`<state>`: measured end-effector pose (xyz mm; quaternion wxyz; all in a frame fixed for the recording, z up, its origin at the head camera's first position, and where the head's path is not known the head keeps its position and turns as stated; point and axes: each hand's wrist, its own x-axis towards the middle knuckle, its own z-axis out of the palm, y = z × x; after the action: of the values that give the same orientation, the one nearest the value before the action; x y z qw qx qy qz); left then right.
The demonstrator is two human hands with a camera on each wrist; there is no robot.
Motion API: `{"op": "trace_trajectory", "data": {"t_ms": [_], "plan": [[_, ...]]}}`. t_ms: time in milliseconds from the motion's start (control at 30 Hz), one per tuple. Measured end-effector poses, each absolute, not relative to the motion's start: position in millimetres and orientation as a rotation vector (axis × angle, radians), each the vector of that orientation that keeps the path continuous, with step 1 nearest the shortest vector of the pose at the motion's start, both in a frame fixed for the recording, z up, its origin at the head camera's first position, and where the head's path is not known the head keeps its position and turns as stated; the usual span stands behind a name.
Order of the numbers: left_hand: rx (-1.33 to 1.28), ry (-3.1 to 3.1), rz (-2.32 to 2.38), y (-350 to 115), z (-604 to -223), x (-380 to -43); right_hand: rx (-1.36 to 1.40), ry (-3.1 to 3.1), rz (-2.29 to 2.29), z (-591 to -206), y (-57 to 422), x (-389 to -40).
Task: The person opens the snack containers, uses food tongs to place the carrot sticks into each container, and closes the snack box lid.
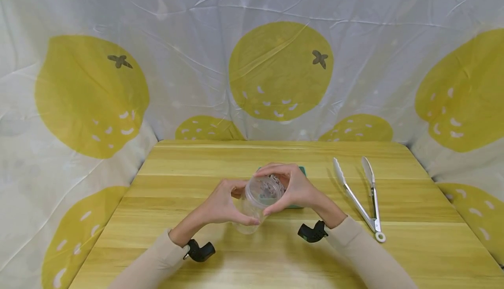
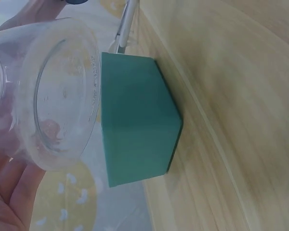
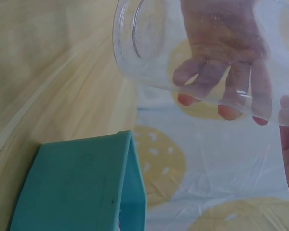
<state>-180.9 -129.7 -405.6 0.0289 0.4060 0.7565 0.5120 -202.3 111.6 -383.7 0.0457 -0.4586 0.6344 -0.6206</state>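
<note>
A clear plastic jar is held tilted over the table between both hands, its round top facing up and toward the right. My left hand grips the jar's body, thumb on the near side and fingers on the far side. Around the jar's top edge curve the thumb and fingers of my right hand. Through the wall of the jar, the left fingers show in the right wrist view. Just behind the jar stands a green box, mostly hidden by the right hand in the head view. Pale shredded bits show beside the jar's top.
Metal tongs with white tips lie spread on the right of the wooden table. A lemon-print cloth hangs behind the table and along both sides.
</note>
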Motion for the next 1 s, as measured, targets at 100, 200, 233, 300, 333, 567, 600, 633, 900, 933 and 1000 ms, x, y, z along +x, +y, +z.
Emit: {"op": "trace_trajectory", "data": {"t_ms": [100, 200, 233, 300, 333, 567, 600, 633, 900, 933, 1000], "plan": [[1.237, 2.341, 1.561, -131, -405, -181, -1.406, 1.952, -1.882, -386, 111, -203], [1.226, 2.373, 1.522, -131, -403, -182, -1.425, 1.993, -1.880, -389, 111, -202], [1.227, 2.392, 1.508, -131, -403, -182, -1.431, 2.014, -1.880, -390, 110, -201], [1.227, 2.418, 1.490, -131, -401, -183, -1.447, 2.041, -1.901, -391, 110, -200], [1.227, 2.431, 1.484, -131, -400, -183, -1.448, 2.050, -1.916, -391, 109, -200], [1.196, 2.489, 1.497, -129, -399, -183, -1.425, 2.064, -2.000, -389, 108, -198], [1.198, 2.503, 1.497, -128, -400, -183, -1.417, 2.065, -2.006, -389, 108, -198], [1.202, 2.520, 1.495, -128, -401, -183, -1.410, 2.068, -2.012, -388, 108, -198], [1.187, 2.644, 1.494, -124, -403, -183, -1.360, 2.066, -2.044, -388, 106, -193], [1.176, 2.655, 1.496, -123, -402, -182, -1.354, 2.057, -2.053, -388, 106, -192], [1.170, 2.670, 1.500, -123, -402, -183, -1.344, 2.040, -2.073, -388, 105, -191]]}}
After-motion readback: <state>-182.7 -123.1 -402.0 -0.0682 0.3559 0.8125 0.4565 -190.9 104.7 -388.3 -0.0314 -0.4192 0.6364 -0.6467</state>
